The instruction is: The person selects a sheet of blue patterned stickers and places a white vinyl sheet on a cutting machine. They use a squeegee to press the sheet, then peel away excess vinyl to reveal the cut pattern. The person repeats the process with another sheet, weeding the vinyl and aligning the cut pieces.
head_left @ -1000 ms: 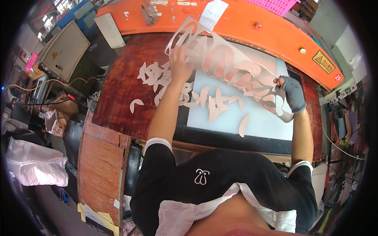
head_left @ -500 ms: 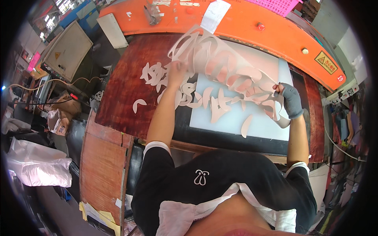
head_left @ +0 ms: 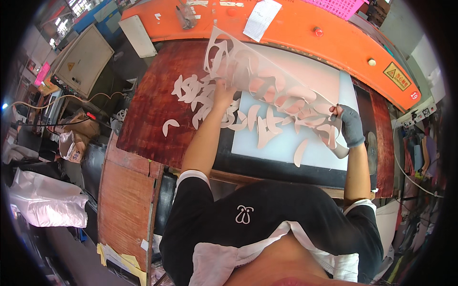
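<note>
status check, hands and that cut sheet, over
Left hand and gloved right hand both gripping the cut-out sheet, lifted off the white cutting board. Pink cut pieces lie loose beneath.

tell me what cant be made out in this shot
- Head view: left hand fingertips, hidden behind the lifted cut-out sheet.
- Right hand: grey glove covers it; its grip on the sheet edge is too small to read.
- Pale cut pieces under the sheet: shapes blurred through it.
- Paper note on the orange machine: cut off by the top edge.

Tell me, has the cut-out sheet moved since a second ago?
Yes. The cut-out sheet, held by the left hand and gloved right hand, has lifted higher off the white cutting board, toward the orange machine.
</note>
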`<action>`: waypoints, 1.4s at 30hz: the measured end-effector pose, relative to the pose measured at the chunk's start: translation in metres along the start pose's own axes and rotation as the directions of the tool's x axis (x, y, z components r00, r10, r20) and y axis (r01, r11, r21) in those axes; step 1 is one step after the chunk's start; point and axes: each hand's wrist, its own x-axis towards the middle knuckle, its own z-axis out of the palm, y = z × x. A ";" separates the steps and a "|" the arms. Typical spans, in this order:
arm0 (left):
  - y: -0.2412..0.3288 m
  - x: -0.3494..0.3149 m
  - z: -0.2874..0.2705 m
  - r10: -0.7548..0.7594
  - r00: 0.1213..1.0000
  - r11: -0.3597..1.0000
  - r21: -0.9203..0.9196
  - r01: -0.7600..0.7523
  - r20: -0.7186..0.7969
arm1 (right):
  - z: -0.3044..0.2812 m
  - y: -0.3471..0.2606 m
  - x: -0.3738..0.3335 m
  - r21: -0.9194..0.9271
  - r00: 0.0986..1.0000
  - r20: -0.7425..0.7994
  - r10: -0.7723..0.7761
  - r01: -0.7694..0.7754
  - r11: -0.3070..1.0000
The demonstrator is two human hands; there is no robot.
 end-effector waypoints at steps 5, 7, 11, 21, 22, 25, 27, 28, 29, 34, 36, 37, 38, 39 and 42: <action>-0.023 0.004 -0.024 0.232 0.971 0.910 0.339 -0.238 0.059 | -0.008 0.001 0.005 0.037 0.999 -0.045 -0.011 0.013 0.999; -0.037 0.004 -0.050 0.269 0.955 0.850 0.437 -0.295 0.124 | -0.013 -0.001 0.007 0.024 0.998 -0.065 -0.007 0.008 1.000; -0.062 -0.002 -0.100 -0.041 0.999 0.886 0.461 0.043 -0.016 | -0.019 -0.006 0.007 0.024 0.997 -0.056 -0.051 0.053 0.998; -0.015 0.021 -0.006 -0.131 0.949 0.729 -0.620 0.288 0.286 | -0.014 -0.001 0.001 0.010 0.998 -0.065 -0.010 0.011 1.000; -0.011 0.023 -0.002 -0.187 0.949 0.770 -0.561 0.303 0.255 | -0.015 0.000 0.000 0.011 0.999 -0.052 -0.015 0.015 1.000; -0.013 0.023 -0.007 -0.127 0.966 0.755 -0.609 0.242 0.226 | -0.021 0.003 -0.007 0.039 0.995 -0.096 -0.017 0.021 0.999; -0.020 0.020 -0.021 -0.201 0.976 0.811 -0.544 0.215 0.086 | -0.023 0.005 -0.011 0.047 0.996 -0.087 -0.032 0.036 0.998; -0.022 0.018 -0.030 -0.225 0.973 0.834 -0.504 0.223 0.057 | -0.023 0.006 -0.012 0.048 0.995 -0.099 -0.026 0.031 0.998; -0.024 0.015 -0.041 -0.188 0.981 0.943 -0.285 0.169 -0.042 | -0.022 0.007 -0.013 0.045 0.995 -0.099 -0.027 0.031 0.999; -0.009 -0.015 -0.042 0.331 0.926 0.734 0.665 -0.133 -0.180 | -0.008 0.007 -0.012 0.030 0.997 -0.072 -0.019 0.021 0.999; 0.007 -0.023 -0.017 0.470 0.882 0.754 0.519 -0.402 0.001 | -0.001 0.007 -0.014 0.005 0.999 -0.046 0.000 0.000 1.000; 0.014 -0.026 -0.003 0.500 0.865 0.713 0.556 -0.427 0.023 | 0.002 0.008 -0.016 -0.009 1.000 -0.028 0.008 -0.009 1.000; 0.020 -0.029 0.009 0.570 0.821 0.658 0.580 -0.480 0.032 | 0.004 0.008 -0.017 -0.039 0.999 -0.028 0.016 -0.017 0.999; 0.025 -0.030 0.017 0.671 0.740 0.580 0.591 -0.561 0.043 | 0.007 0.009 -0.020 -0.066 1.000 -0.020 0.018 -0.020 0.998; 0.035 -0.023 0.028 0.527 0.833 0.597 0.625 -0.503 0.167 | 0.012 0.010 -0.025 -0.099 1.000 0.002 0.001 0.000 0.995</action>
